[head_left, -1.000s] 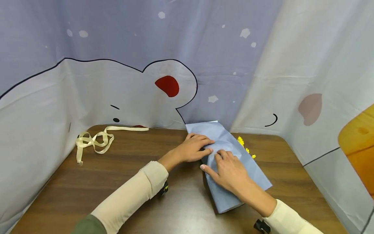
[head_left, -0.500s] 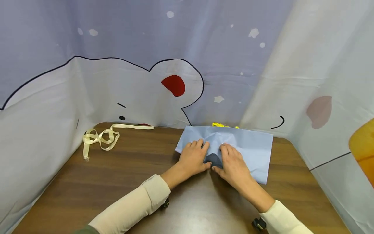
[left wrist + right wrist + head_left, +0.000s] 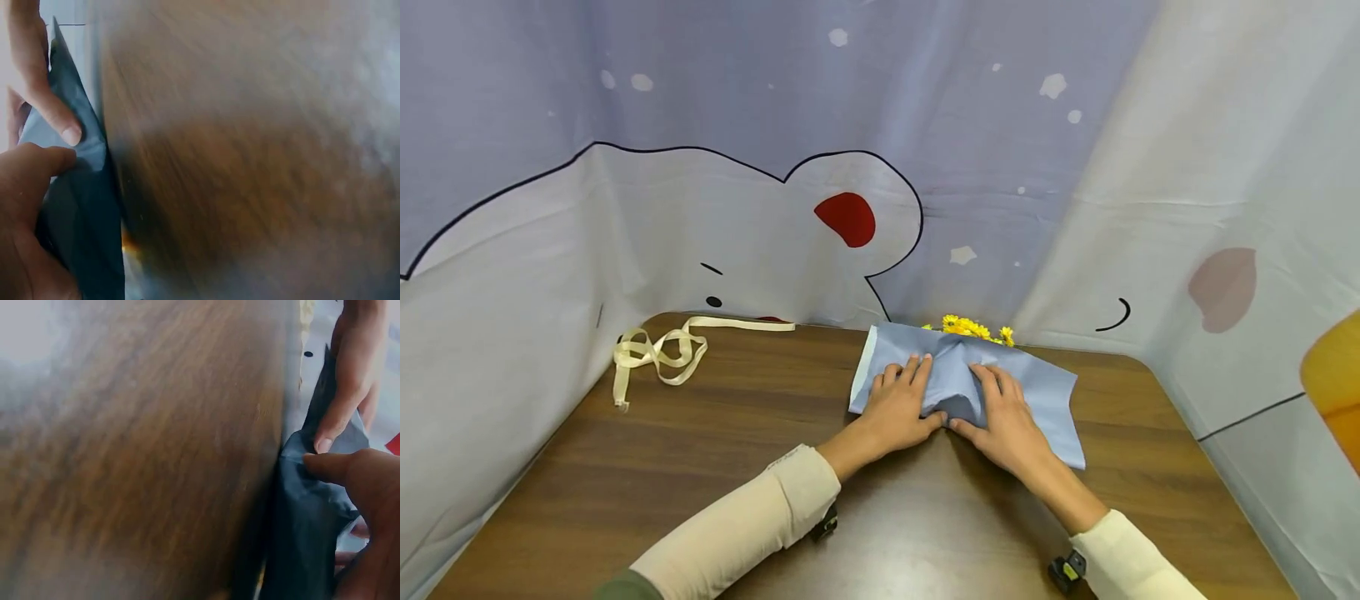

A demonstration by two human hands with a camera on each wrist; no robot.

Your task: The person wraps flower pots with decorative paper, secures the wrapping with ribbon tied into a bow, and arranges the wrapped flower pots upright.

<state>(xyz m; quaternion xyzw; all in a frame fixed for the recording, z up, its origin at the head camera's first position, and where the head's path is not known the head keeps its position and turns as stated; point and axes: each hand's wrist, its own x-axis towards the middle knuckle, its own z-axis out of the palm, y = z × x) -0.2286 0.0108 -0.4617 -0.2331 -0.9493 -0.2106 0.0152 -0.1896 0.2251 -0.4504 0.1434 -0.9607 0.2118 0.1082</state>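
A sheet of blue-grey wrapping paper (image 3: 1033, 375) lies creased and bunched toward the table's far side, its left edge folded over. My left hand (image 3: 895, 408) grips its left half, fingers spread over the top and thumb at the near edge. On the other half, my right hand (image 3: 1009, 421) holds the paper in the same way, and the two thumbs almost meet at the middle. In both wrist views the thumbs press on the darker side of the paper. Yellow flowers (image 3: 970, 327) peek out behind the far edge; their stems are hidden by the paper.
A cream ribbon (image 3: 658, 354) lies in loose loops at the table's back left corner. The brown wooden table (image 3: 715, 467) ends at a printed curtain (image 3: 737, 225) along the back and sides.
The paper has turned from slanting to lying crosswise, and the right hand has moved with it. Over the last half second, its far edge has dipped, showing more of the yellow flowers.
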